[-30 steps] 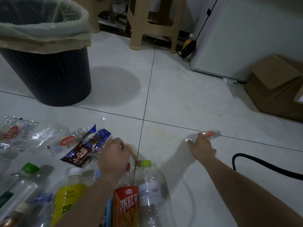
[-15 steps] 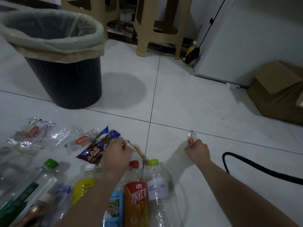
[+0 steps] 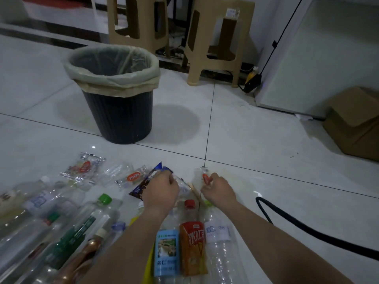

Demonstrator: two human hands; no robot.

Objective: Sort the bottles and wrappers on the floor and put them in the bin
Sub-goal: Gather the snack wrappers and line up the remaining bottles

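Note:
Several plastic bottles (image 3: pixel 191 238) lie side by side on the tiled floor at the bottom, caps pointing away from me. Beyond them lie several wrappers: a clear one with a red mark (image 3: pixel 84 168), another clear one with an orange label (image 3: pixel 133 177) and a dark brown and blue one (image 3: pixel 141 186). My left hand (image 3: pixel 161 190) grips the brown and blue wrapper together with a crumpled clear one. My right hand (image 3: pixel 218 190) pinches a small clear wrapper with a red mark (image 3: pixel 204 175). A wooden stick (image 3: pixel 195 192) lies between my hands. The black bin (image 3: pixel 118 111) with a pale liner stands beyond, upper left.
Two beige plastic stools (image 3: pixel 215 44) stand behind the bin. A white appliance (image 3: pixel 320 58) and a cardboard box (image 3: pixel 354 124) sit at the right. A black hose (image 3: pixel 307 232) curves over the floor beside my right arm.
My right hand has drawn the small clear wrapper leftwards to beside my left hand. My left hand has stayed on the brown wrapper. My view has tilted up, showing the whole bin.

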